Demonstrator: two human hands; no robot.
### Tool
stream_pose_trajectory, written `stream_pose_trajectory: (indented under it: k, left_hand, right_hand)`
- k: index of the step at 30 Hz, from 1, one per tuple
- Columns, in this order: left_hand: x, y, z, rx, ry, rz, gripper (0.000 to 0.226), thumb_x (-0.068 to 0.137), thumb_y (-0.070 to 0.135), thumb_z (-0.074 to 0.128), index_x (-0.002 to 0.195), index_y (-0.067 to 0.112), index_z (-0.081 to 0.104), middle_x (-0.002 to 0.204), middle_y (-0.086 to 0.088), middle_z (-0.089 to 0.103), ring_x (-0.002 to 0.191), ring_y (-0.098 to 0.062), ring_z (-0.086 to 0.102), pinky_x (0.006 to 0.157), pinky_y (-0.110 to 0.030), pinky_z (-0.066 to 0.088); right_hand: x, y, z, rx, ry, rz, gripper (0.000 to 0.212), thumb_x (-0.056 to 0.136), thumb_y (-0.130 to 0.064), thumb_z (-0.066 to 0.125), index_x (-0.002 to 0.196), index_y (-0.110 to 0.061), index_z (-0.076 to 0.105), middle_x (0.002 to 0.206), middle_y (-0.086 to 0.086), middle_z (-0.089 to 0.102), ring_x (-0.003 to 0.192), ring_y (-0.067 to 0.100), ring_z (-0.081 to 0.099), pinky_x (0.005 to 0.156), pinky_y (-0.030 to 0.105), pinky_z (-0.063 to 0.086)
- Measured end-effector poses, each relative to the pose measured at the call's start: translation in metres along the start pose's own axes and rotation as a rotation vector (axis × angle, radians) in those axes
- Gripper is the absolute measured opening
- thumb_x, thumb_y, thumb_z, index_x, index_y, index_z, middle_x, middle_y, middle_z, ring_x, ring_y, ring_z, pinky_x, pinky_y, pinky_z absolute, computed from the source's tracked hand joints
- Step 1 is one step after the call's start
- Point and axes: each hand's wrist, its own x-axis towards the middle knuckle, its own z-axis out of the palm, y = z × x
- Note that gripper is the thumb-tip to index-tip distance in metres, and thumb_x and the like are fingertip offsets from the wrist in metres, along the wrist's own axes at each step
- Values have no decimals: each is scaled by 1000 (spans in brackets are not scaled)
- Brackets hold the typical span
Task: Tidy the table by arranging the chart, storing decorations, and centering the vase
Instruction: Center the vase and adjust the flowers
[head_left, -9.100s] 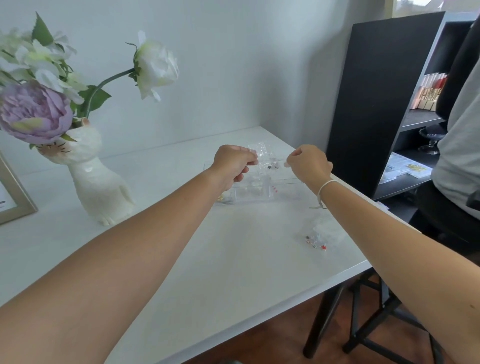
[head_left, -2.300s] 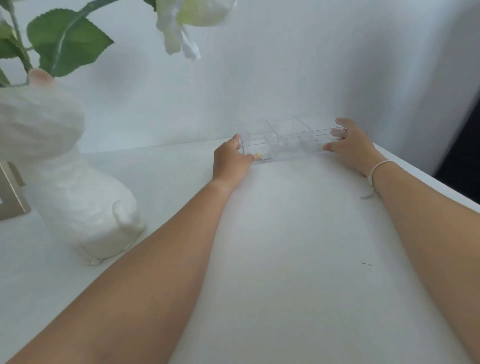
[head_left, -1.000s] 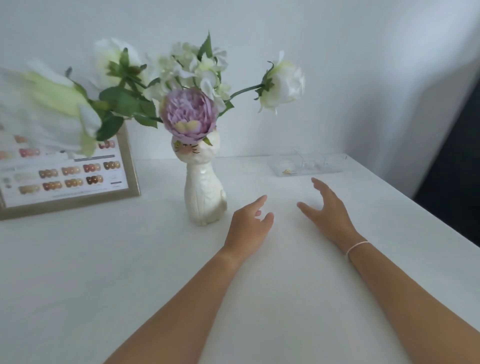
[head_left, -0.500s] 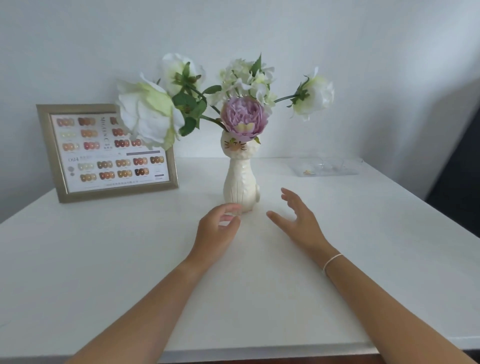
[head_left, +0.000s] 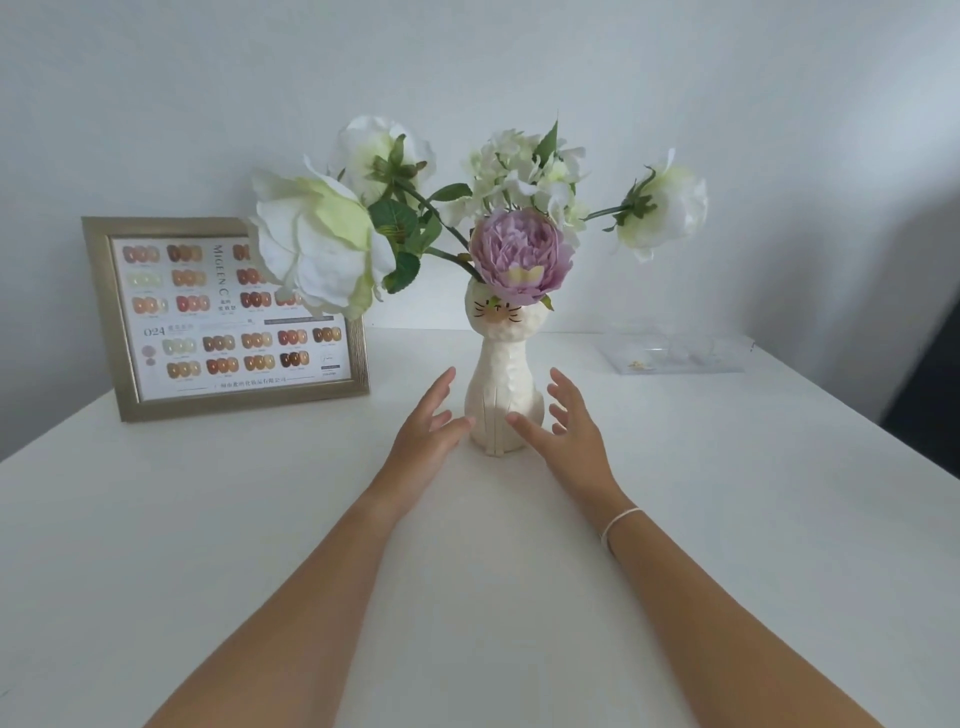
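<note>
A white cat-shaped vase (head_left: 503, 384) with white and purple flowers (head_left: 521, 255) stands upright near the middle of the white table (head_left: 519, 597). My left hand (head_left: 429, 435) is open just left of its base, my right hand (head_left: 565, 435) open just right of it, fingers spread. The thumbs are at the base; whether they touch it I cannot tell. A gold-framed colour chart (head_left: 228, 317) leans against the wall at the back left. A clear compartment box (head_left: 675, 353) with small decorations lies at the back right.
A white wall runs behind the table. The table's right edge slants down toward a dark piece of furniture (head_left: 935, 395) at the far right. A big white bloom (head_left: 317, 254) overlaps the chart's right side.
Both hands have moved forward from the table's middle to either side of the vase base, fingers spread wider. Earlier they let go of the clear box at the back right.
</note>
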Motion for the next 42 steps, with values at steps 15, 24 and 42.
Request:
stream_pose_trajectory:
  k: [15,24,42]
  left_hand:
    - [24,-3,4,0,-84,104,58,88,13,60,140,30,40,137,15,53,111,-7,63,103,-32,44]
    - [35,3,19,-50,-52,90,59,86,11,62,139,28,43,124,15,63,113,-11,62,108,-41,40]
    - [136,7,25,31,2,117,59,85,19,63,138,32,42,118,6,68,110,-14,64,106,-39,42]
  right_hand:
    - [18,8,-1,85,-92,-20,67,73,-34,75,133,-31,45,116,-20,58,92,-17,57,65,-1,42]
    - [27,12,-5,82,-58,-44,62,79,-35,69,135,-32,42,118,-9,63,108,9,60,97,34,48]
    - [127,27,-3,106,-29,-99,57,82,-32,66,134,-30,44,122,-4,61,110,15,60,97,40,48]
